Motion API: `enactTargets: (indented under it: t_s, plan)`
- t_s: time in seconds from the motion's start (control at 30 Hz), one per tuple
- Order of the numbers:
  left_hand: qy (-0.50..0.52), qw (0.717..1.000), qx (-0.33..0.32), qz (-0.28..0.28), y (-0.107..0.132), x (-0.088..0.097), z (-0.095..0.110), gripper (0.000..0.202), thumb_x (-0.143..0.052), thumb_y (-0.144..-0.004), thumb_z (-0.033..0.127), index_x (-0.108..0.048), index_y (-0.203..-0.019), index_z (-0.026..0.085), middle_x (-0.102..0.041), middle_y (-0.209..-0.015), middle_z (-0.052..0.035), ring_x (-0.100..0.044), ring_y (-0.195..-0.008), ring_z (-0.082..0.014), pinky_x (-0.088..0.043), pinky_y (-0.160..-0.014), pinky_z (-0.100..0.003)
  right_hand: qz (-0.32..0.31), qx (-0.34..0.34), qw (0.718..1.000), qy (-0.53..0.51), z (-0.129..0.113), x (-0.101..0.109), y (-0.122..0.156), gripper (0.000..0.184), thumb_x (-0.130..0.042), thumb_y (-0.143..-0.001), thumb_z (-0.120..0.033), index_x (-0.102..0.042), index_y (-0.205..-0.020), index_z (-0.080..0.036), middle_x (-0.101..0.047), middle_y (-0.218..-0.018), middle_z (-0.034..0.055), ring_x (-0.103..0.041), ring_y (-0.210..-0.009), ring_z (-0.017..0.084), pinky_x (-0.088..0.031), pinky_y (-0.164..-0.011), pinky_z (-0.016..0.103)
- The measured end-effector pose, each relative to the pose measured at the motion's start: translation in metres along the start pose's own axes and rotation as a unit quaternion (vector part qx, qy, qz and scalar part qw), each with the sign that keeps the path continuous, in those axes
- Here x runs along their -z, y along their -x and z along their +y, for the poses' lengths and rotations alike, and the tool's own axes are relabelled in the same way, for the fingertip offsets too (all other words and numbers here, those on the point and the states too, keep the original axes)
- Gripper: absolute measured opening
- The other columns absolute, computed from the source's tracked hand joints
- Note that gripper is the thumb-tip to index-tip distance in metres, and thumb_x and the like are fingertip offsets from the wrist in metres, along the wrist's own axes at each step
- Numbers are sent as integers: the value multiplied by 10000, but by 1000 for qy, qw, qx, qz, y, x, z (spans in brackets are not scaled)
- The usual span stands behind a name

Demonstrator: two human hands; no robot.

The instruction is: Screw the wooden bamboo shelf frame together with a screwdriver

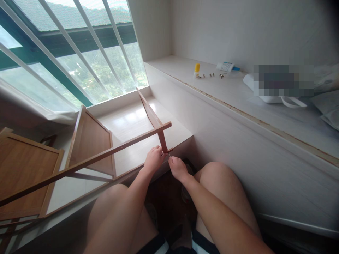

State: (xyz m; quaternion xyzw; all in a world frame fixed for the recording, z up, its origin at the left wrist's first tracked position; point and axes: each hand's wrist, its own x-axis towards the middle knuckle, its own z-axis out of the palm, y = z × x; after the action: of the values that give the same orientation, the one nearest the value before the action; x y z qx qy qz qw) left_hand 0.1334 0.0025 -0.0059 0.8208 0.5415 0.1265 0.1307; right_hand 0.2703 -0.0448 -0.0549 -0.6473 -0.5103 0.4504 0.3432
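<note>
A brown wooden frame with panels [150,111] lies on its side on the pale ledge, a long rail [111,151] running across it toward the lower left. My left hand [154,158] is closed around the lower end of the nearest upright [162,141], close to a short wooden piece at its tip. Just right of it, my right hand [178,167] pinches a thin metal tool [170,154] whose end meets that wooden corner. The tool's exact kind is too small to tell, and the fingers cover most of it.
On the raised white ledge to the right stand a yellow-capped bottle [196,71], several small screws [211,74] and a blue-tipped tube [227,66]. Farther right sits a white strapped item [272,99], partly pixelated, beside plastic bags [327,106]. A barred window [106,53] is behind the frame.
</note>
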Motion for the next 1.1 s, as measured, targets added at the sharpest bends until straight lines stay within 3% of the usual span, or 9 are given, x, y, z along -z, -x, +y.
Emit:
enactTargets:
  t_s: [0.13,0.27,0.33,0.43,0.6,0.67,0.8,0.83,1.1]
  plan:
    - [-1,1000,2,-4,0,1,2,170,-564,-879,335,-661,-951,216,-635,-959,-64,-588,-951,-219,-445,-861,-310,-14,37,965,257,-12,7,6,381,-354,-967,-339,-633,-761,-178,-684,-780,154,-647,-756,261,-406,-698,351]
    - [3,1000,13,-14,-1,2,2,185,-561,-883,339,-669,-977,221,-635,-983,-66,-586,-974,-218,-442,-882,-311,-18,42,952,303,-18,10,8,361,-363,-971,-314,-648,-825,-148,-690,-828,198,-663,-823,295,-427,-758,401]
    - [5,1000,13,-15,-1,1,1,187,-558,-885,337,-668,-986,224,-635,-990,-65,-585,-984,-218,-438,-891,-312,-13,26,973,231,-15,11,5,310,-434,-942,-312,-618,-745,-157,-675,-788,174,-645,-841,289,-417,-769,394]
    - [6,1000,4,-9,-1,-1,-1,180,-547,-889,325,-665,-973,219,-634,-990,-67,-584,-981,-217,-435,-889,-312,-31,-14,999,-3,-9,9,-2,330,-518,-883,-327,-492,-585,-190,-580,-622,75,-585,-722,216,-398,-681,315]
    - [-7,1000,14,-2,-1,-2,0,162,-547,-885,320,-655,-928,207,-634,-967,-68,-586,-952,-216,-443,-853,-309,-89,-55,977,-185,-9,-5,0,340,-292,-924,-375,-287,-613,-240,-255,-440,-73,-288,-388,109,-274,-427,243]
    - [-15,1000,15,-6,-1,-2,2,156,-550,-883,322,-650,-925,210,-632,-965,-64,-585,-945,-214,-441,-851,-307,-124,-70,944,-297,-11,-8,6,321,-289,-919,-385,-236,-635,-245,-192,-447,-91,-235,-371,103,-245,-398,231]
    - [-32,999,12,-8,0,-1,2,174,-521,-898,330,-648,-926,215,-627,-938,-62,-578,-905,-211,-437,-819,-308,-195,-101,788,-575,-14,-7,14,365,-399,-903,-339,-194,-621,-229,-181,-455,-88,-165,-404,93,-215,-403,216]
    - [-32,999,10,-6,1,-2,2,177,-517,-900,332,-649,-927,216,-626,-931,-62,-576,-895,-211,-436,-810,-308,-199,-106,766,-602,-15,-6,16,368,-398,-908,-314,-188,-618,-226,-183,-456,-83,-153,-412,95,-212,-407,216]
    - [-22,1000,11,-5,2,-2,1,148,-550,-883,326,-647,-912,218,-628,-920,-58,-575,-880,-210,-437,-801,-305,-223,-111,729,-637,-14,-8,20,364,-389,-916,-323,-201,-620,-224,-180,-449,-80,-129,-410,101,-173,-405,225]
